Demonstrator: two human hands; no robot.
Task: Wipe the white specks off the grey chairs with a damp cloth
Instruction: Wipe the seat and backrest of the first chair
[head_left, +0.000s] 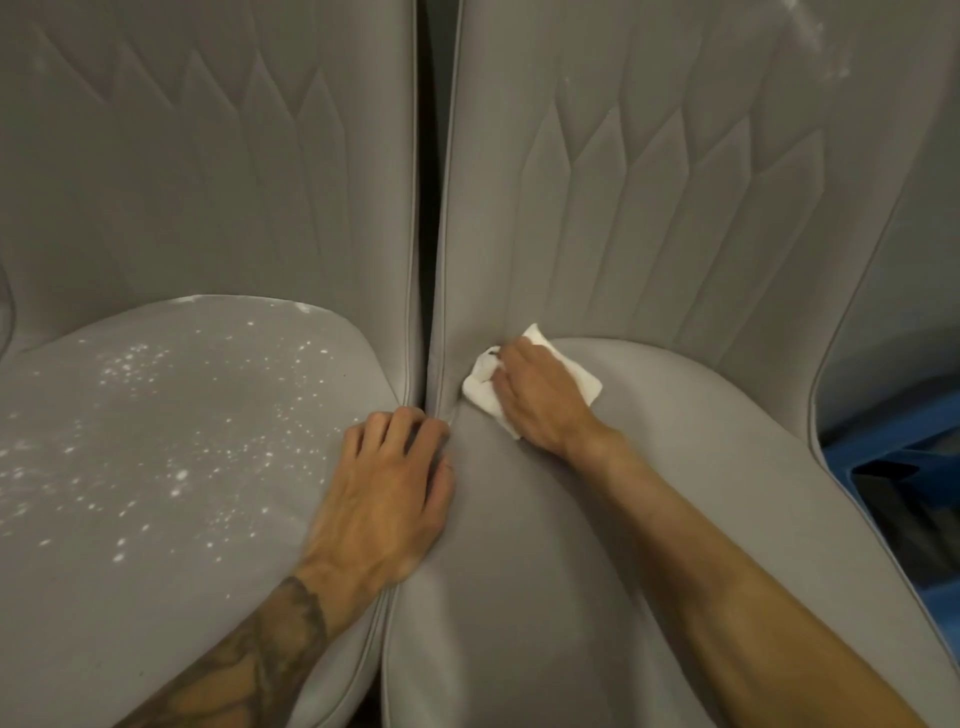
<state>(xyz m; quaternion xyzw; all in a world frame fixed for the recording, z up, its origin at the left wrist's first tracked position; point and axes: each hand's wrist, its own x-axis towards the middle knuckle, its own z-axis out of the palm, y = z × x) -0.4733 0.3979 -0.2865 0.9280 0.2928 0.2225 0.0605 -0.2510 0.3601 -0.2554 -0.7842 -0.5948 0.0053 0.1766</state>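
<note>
Two grey upholstered chairs stand side by side. The left chair's seat (156, 493) is scattered with white specks (171, 447). The right chair's seat (649, 519) looks plain grey, with faint white marks high on its backrest (810, 41). My right hand (540, 400) presses a folded white cloth (582, 382) into the back left corner of the right seat, where seat meets backrest. My left hand (389, 493) lies flat, fingers spread, across the seam between the two seats and holds nothing.
A dark narrow gap (428, 208) runs between the two backrests. At the right edge, beyond the right chair, a blue object (893, 452) with a dark inside shows.
</note>
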